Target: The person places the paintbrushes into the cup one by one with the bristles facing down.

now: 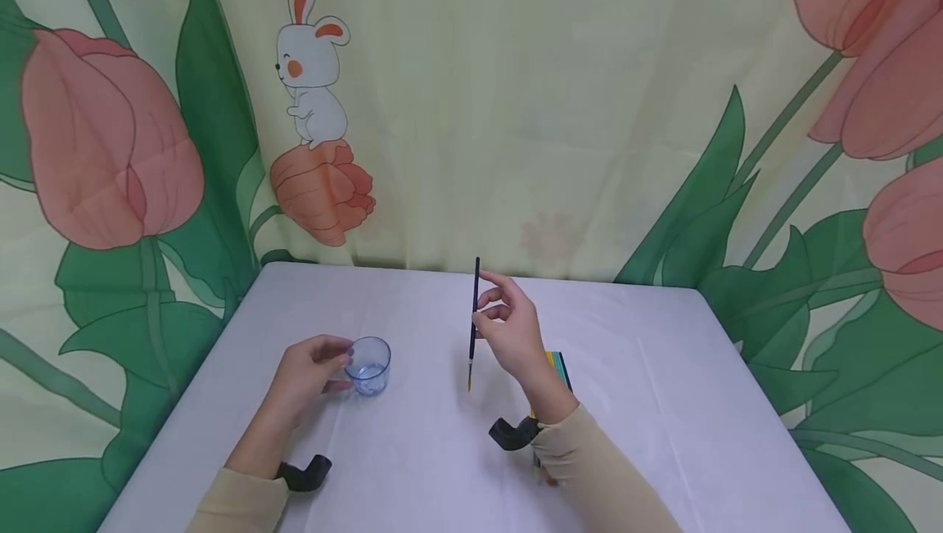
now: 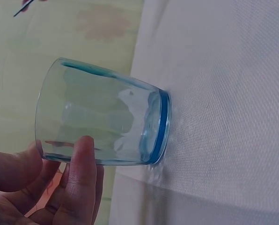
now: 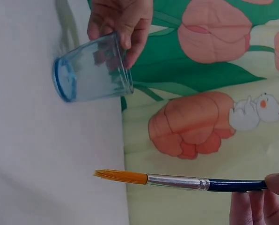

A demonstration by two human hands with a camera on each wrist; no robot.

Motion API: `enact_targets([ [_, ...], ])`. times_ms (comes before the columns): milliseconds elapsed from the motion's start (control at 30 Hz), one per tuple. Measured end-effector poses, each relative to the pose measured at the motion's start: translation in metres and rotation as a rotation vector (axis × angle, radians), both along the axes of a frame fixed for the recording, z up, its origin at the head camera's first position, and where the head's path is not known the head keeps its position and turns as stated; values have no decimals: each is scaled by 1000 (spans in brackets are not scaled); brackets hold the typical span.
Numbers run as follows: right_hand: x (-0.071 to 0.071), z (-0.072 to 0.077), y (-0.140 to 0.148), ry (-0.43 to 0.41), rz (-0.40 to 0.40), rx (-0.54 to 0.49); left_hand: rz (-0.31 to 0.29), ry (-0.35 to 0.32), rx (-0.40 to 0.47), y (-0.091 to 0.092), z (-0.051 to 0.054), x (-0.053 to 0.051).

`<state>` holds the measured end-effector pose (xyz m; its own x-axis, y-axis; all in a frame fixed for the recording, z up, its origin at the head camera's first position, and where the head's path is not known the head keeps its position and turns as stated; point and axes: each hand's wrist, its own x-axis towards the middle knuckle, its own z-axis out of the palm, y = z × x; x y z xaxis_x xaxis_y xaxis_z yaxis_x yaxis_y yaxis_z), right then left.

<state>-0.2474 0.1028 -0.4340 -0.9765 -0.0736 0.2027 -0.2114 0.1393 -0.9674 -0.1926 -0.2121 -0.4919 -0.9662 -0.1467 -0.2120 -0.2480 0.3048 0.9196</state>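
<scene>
A clear, blue-tinted glass is upright at the left middle of the white-covered table. My left hand grips its left side, thumb near the rim and fingers along the wall, as the left wrist view shows. The glass base is at the cloth; I cannot tell whether it bears fully on it. My right hand pinches a thin paintbrush by its dark handle. The brush is nearly upright, tip down, apart from the glass. Its orange-brown bristles and silver ferrule show in the right wrist view.
Under my right forearm lies a flat bundle with yellow, teal and dark stripes, mostly hidden. A white cloth covers the table. Behind it hangs a curtain printed with tulips and a rabbit. Black mounts sit on both wrists.
</scene>
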Motion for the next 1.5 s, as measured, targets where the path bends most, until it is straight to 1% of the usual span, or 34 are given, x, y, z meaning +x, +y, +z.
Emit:
enact_targets([
  [133,1,3,-18,48,39,-38,-3,-11,3,-1,-2,1],
  [300,3,9,-39,98,67,-84,-7,-1,8,-2,-2,1],
  [533,4,15,-64,167,68,-98,-15,4,7,-1,0,0],
  [667,4,17,-76,192,64,-140,-13,2,18,0,1,0],
  [867,6,21,-93,207,80,-144,-6,5,27,0,1,0],
  [1000,7,22,-104,203,95,-126,-5,7,18,1,2,-1],
  [1200,8,19,-118,257,130,-63,-2,4,13,0,3,-1],
  [1333,5,11,-125,275,143,-18,-9,1,18,0,2,-1],
  [1500,5,-3,-131,304,158,74,-13,-4,22,-1,2,-1],
])
